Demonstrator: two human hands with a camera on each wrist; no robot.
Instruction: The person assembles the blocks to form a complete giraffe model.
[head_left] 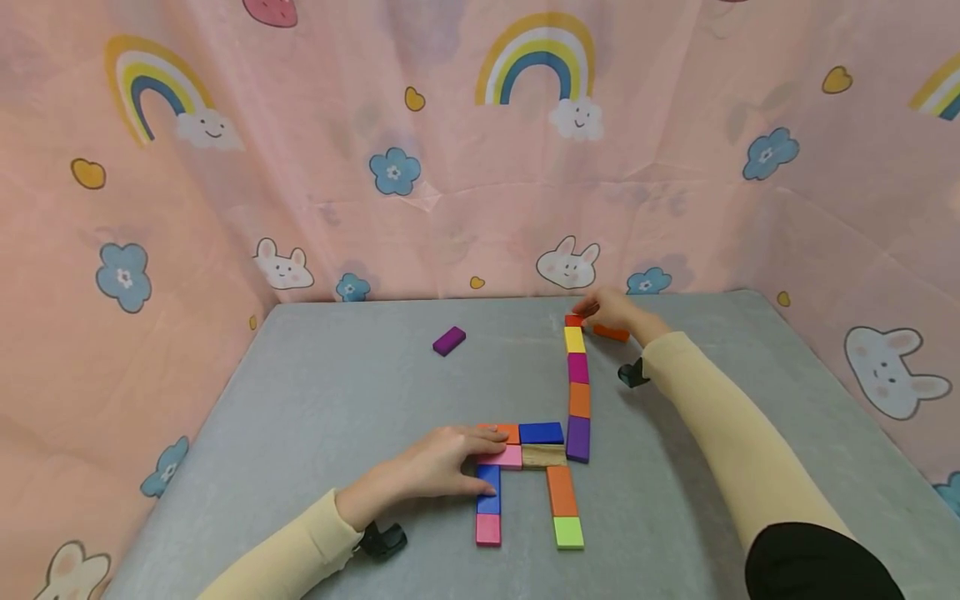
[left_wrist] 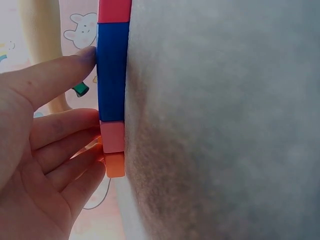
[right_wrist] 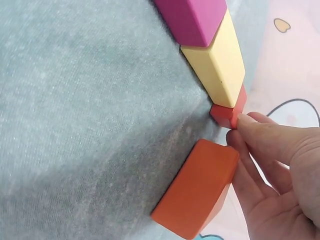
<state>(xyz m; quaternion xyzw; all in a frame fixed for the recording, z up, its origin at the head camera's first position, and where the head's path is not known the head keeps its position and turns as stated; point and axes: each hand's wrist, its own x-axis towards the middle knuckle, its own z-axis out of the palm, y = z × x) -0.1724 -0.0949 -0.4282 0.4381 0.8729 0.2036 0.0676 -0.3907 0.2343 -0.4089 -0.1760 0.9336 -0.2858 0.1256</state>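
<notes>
My left hand (head_left: pixel 431 467) lies over the left side of a small arrangement of blocks, thumb at the blue block (left_wrist: pixel 111 70) and fingertips at the pink block (left_wrist: pixel 112 136) and orange block (left_wrist: pixel 115 165). Its fingers are fairly straight. At the far end of a block column, my right hand (head_left: pixel 611 310) pinches a red block (right_wrist: pixel 227 114) between thumb and fingertips. That block meets the end of the yellow block (right_wrist: pixel 217 67), followed by a magenta block (right_wrist: pixel 195 20). A loose orange-red block (right_wrist: pixel 197 187) lies beside the right fingers.
A separate purple block (head_left: pixel 449 341) lies toward the back of the grey table (head_left: pixel 337 383). The column continues to a violet block (head_left: pixel 578 438) near a dark blue block (head_left: pixel 541 432). A wooden block (head_left: pixel 543 456) and lime block (head_left: pixel 568 532) are nearer. A patterned pink curtain (head_left: pixel 450 225) hangs behind.
</notes>
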